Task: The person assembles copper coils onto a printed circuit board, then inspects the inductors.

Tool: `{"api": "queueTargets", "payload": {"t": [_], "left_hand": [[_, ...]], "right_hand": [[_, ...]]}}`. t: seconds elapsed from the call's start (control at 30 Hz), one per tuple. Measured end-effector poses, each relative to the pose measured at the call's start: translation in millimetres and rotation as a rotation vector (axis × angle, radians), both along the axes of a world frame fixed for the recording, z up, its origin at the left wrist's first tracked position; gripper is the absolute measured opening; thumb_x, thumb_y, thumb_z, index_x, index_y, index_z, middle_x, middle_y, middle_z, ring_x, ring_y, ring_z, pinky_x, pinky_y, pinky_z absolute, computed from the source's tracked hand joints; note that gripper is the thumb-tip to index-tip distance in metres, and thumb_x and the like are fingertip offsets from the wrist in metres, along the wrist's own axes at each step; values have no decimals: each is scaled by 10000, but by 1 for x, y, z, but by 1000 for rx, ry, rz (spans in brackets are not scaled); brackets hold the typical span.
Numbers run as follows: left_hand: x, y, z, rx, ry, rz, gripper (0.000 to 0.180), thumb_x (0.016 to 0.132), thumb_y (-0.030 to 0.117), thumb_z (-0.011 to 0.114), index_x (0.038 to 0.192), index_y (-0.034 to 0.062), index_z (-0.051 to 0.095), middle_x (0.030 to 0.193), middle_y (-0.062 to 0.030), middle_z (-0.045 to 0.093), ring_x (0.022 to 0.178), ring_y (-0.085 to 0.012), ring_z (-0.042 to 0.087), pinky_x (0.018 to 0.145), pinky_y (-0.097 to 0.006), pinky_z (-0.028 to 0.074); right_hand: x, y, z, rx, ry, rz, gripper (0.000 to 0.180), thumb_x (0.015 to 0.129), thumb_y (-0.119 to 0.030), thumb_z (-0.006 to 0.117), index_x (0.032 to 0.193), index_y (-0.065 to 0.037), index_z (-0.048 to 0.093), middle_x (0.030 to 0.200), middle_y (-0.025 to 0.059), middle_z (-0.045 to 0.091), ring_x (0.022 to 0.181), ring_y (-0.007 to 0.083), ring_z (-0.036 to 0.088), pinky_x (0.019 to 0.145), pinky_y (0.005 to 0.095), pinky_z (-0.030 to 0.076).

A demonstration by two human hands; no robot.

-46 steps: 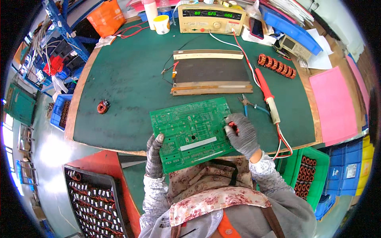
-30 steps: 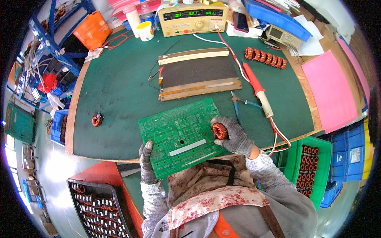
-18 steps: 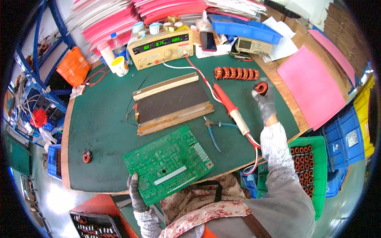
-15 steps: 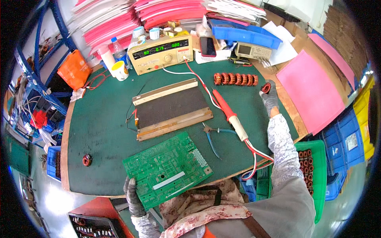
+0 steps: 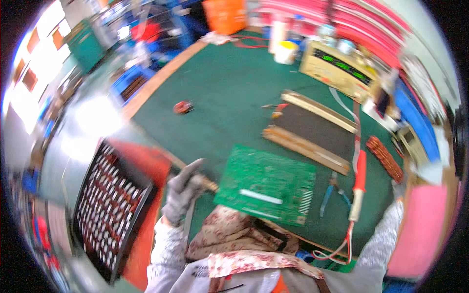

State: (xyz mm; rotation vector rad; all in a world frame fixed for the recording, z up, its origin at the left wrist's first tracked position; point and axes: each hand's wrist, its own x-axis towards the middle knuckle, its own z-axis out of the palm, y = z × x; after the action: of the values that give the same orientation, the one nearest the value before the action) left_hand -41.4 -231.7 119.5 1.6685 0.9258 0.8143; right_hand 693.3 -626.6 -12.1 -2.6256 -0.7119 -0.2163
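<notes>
My left hand [image 5: 184, 193], in a grey glove, is off the green circuit board [image 5: 266, 178], just left of it. Its fingers are apart and nothing shows in them. The board lies flat near the bench's front edge, with a white strip on it. At the far right, my gloved right hand [image 5: 398, 188] is at the near end of a row of copper-wound ring coils [image 5: 385, 158]. Blur smears its fingers, so I cannot make out whether it holds a coil. One loose ring coil [image 5: 183, 107] lies on the left of the green mat.
A black tray of small parts [image 5: 110, 210] stands low at the left. Blue-handled pliers [image 5: 332, 195], a red-and-white soldering iron [image 5: 358, 188] and its cable lie right of the board. Behind are a framed dark plate [image 5: 315, 129] and a power supply [image 5: 337, 66].
The view has swung left, bringing the black tray into fuller sight. My left hand has let go of the board's edge. My right hand, earlier holding a ring coil, is now against the coil row.
</notes>
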Motion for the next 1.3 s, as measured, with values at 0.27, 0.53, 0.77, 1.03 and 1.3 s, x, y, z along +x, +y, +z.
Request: {"api": "queueTargets", "payload": {"t": [0.27,0.53,0.77,1.03,1.3], "left_hand": [[-47,-19,30,264,335,-72,414,907,125,622,1303,31,546,759,-76,633,657,-125,617,636,-273,494],[-174,94,31,515,549,101,379,830,24,680,1203,16,611,802,28,623,722,-73,558,679,-244,505],[-269,211,-10,359,1370,379,662,659,346,785,1272,206,580,1373,-159,460,1313,-396,344,1092,-481,300],[-280,248,-54,520,1587,427,731,665,301,734,1329,112,493,1435,-153,358,1334,-398,294,1093,-535,284],[-271,240,-24,293,1437,228,570,643,151,788,1169,77,582,1000,-138,682,986,-298,648,871,-380,515]], "right_hand": [[-129,21,-11,128,-131,351,632,806,-183,706,1351,-12,435,1321,166,521,1225,315,484,1046,397,365],[-229,94,114,281,8,500,545,833,-250,697,1291,-18,513,1284,147,562,1199,293,515,1028,397,381],[-423,153,170,296,97,734,357,823,-143,661,1157,-33,596,1194,101,597,1118,228,542,944,352,411],[-484,218,174,287,81,887,350,788,-141,690,1121,-62,617,1153,97,608,1058,245,556,911,366,440],[-530,276,161,202,183,1139,326,816,-229,698,1091,-70,627,1098,123,639,1048,312,587,925,413,445]]}}
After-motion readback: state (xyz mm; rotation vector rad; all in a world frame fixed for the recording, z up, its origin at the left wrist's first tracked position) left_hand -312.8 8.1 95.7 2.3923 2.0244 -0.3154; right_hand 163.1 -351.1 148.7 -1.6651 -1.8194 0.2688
